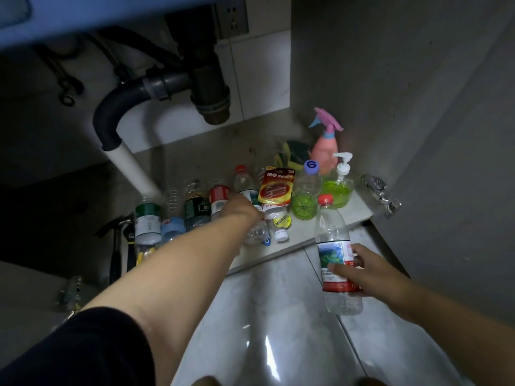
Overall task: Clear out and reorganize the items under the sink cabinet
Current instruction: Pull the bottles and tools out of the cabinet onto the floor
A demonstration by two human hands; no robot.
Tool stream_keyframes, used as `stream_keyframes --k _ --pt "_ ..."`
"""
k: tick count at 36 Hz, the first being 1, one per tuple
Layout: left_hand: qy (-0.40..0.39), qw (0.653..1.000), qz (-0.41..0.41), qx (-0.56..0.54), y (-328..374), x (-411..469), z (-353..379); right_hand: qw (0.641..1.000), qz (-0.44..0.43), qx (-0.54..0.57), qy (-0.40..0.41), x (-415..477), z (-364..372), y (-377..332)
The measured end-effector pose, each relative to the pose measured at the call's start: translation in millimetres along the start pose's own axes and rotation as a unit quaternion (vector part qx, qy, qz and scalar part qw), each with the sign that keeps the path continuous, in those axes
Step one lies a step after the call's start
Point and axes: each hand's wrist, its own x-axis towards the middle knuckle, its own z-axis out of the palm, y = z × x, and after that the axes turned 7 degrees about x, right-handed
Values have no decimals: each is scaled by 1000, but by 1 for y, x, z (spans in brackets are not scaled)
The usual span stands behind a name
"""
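Note:
My right hand grips a clear red-capped water bottle by its label, upright, just outside the cabinet above the floor tiles. My left hand reaches into the cabinet among the plastic bottles; its fingers are hidden behind the hand, near a red-capped clear bottle and a red-labelled bottle. A red and yellow battery pack leans beside it. Several other bottles lie or stand along the cabinet floor.
A pink spray bottle, a pump dispenser with green liquid, a purple-capped bottle and sponges stand at the right. The drain pipe hangs overhead. A hammer lies at the left. A door hinge juts out at the right.

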Motion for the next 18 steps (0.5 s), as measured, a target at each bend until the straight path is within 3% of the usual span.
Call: stream_keyframes --k 9,14,18 --pt "27 999 -22 -6 -8 -12 7 1000 -7 -20 -1 -5 1 -2" --pt "24 996 -16 -80 -26 -41 -2 999 -2 -45 2 -10 -2 -3" --pt "14 987 34 -156 -32 -75 -1 999 4 -51 12 -19 -7 -4"
